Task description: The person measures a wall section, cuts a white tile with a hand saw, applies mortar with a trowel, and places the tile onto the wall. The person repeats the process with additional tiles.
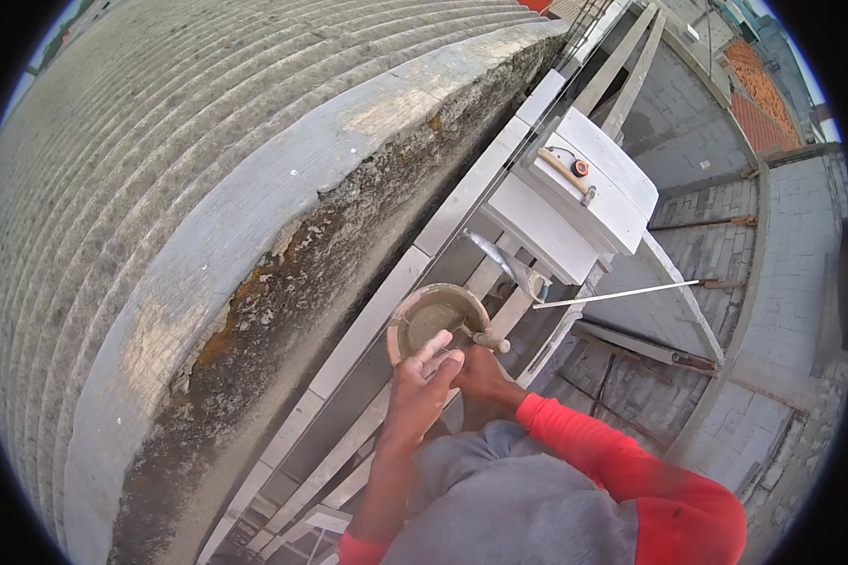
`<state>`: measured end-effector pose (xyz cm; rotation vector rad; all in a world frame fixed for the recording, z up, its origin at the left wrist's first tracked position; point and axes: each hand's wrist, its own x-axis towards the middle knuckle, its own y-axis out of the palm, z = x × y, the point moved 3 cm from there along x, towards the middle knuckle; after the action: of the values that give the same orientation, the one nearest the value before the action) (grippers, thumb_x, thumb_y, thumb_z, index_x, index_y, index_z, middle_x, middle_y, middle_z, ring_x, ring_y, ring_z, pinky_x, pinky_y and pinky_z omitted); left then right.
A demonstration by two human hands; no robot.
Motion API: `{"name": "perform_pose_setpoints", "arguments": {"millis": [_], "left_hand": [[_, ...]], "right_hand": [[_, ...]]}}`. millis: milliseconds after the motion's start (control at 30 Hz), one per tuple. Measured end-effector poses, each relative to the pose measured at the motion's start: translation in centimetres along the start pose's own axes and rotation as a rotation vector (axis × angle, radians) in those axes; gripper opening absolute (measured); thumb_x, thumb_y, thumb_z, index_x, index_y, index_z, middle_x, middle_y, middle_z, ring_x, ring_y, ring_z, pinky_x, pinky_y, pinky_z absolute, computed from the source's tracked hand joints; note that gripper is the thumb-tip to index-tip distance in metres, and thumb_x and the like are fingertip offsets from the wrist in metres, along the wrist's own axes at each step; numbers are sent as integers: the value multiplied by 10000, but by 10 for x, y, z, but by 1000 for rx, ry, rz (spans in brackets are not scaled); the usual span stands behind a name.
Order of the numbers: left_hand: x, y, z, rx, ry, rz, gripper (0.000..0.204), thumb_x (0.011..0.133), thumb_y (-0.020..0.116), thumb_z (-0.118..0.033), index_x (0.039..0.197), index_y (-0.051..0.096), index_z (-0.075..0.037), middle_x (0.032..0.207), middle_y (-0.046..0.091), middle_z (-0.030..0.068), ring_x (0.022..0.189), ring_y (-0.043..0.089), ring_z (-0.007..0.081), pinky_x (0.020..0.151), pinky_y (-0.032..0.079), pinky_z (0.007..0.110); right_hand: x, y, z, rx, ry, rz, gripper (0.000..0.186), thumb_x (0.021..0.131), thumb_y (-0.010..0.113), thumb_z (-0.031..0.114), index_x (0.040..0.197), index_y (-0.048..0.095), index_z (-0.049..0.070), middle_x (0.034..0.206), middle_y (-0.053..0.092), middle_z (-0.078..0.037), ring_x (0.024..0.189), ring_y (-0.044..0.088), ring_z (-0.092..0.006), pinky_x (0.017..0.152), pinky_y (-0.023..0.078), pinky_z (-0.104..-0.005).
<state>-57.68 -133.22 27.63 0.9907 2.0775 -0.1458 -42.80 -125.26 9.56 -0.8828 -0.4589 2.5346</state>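
A round bucket (395,341) with grey wet mortar (426,326) in it stands in front of me, its rim smeared. A tool with a rounded, mortar-coated handle (492,343) rests across the bucket's right rim; its other end lies toward the mortar, and I cannot make out its kind. My left hand (424,379) is at the near rim with its fingers stretched out and whitish residue on the fingertips. Close against it on the right is my right hand (481,375), below the tool's handle. Its fingers are mostly hidden behind the left hand.
White blocks (608,184) are stacked ahead on the right, with a wooden-handled hammer (563,171) and an orange-black tape measure (580,169) on top. Beams (358,438) with gaps run beneath me. A block wall (466,207) and a corrugated roof (160,141) lie left.
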Motion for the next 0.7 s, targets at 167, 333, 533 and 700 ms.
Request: {"name": "perform_pose_setpoints", "arguments": {"millis": [167,333,533,700], "left_hand": [[-26,32,-208,878,902,-69,459,953,718,-171,1373,726,12,1379,736,184,1283,704,288,1126,504,413],[68,12,-282,1515,809,-561,766,940,709,-436,1579,556,-42,1631,521,242,1545,453,396,1310,260,549],[113,-2,-266,1752,572,-633,942,903,727,-574,1656,465,-71,1732,395,222,1612,325,431,1315,193,620],[128,-7,-277,1675,518,-607,966,888,735,-587,1662,461,-78,1706,441,220,1607,324,455,1286,211,664]], "right_hand": [[-14,-53,-31,226,282,-235,277,808,805,228,775,712,-30,662,677,-139,607,621,-223,620,506,-436],[-62,-109,-63,421,449,-637,237,884,807,202,851,748,-26,742,714,-103,678,619,-176,677,506,-396],[-153,-135,-74,816,651,-1191,255,949,783,198,1002,786,-51,885,727,-31,753,619,-139,668,494,-366],[-228,-145,-69,1082,624,-1495,203,989,740,216,1013,751,15,754,529,52,623,496,-85,591,447,-307]]}}
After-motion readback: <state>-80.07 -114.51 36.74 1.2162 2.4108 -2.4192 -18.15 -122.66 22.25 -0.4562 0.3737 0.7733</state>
